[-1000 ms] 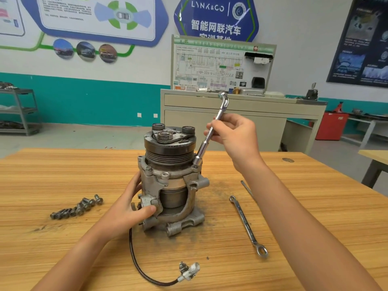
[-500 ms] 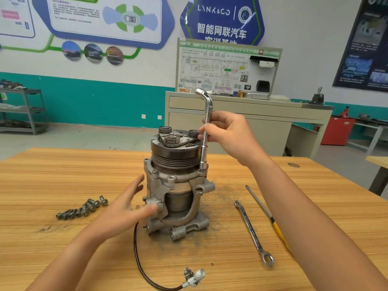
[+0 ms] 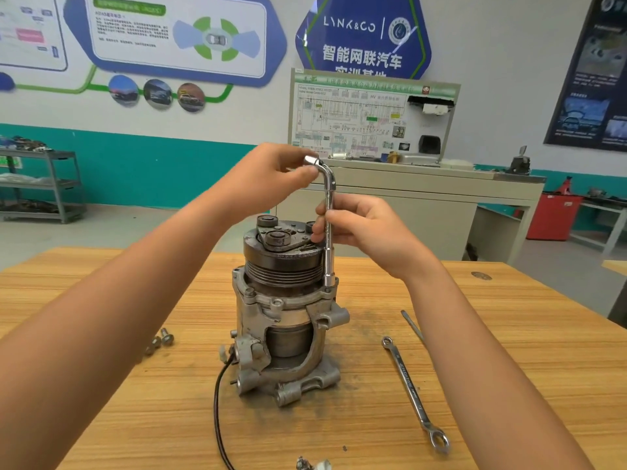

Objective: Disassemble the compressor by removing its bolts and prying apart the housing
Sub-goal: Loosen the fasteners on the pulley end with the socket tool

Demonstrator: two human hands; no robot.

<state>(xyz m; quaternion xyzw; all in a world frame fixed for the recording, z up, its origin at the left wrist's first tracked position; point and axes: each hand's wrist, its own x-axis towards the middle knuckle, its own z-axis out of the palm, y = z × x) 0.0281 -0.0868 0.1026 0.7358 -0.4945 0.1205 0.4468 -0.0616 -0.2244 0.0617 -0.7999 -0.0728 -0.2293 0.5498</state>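
The grey metal compressor [image 3: 288, 320] stands upright on the wooden table [image 3: 509, 334], its dark pulley and clutch plate on top. An L-shaped socket wrench [image 3: 328, 239] stands vertical on a bolt at the housing's upper right rim. My right hand [image 3: 366, 232] grips the wrench's shaft at pulley height. My left hand [image 3: 271, 178] pinches the wrench's bent upper end above the compressor. A black cable [image 3: 219, 412] runs from the compressor's base toward the near table edge.
Loose bolts [image 3: 162, 340] lie on the table left of the compressor, partly hidden by my left forearm. A combination spanner [image 3: 412, 391] and a thin screwdriver shaft [image 3: 412, 325] lie to the right. A cabinet [image 3: 424, 212] stands behind the table.
My left hand has left the compressor's lower housing and risen to grip the wrench's bent top. The wrench went from tilted to upright on the bolt. The camera moved closer.
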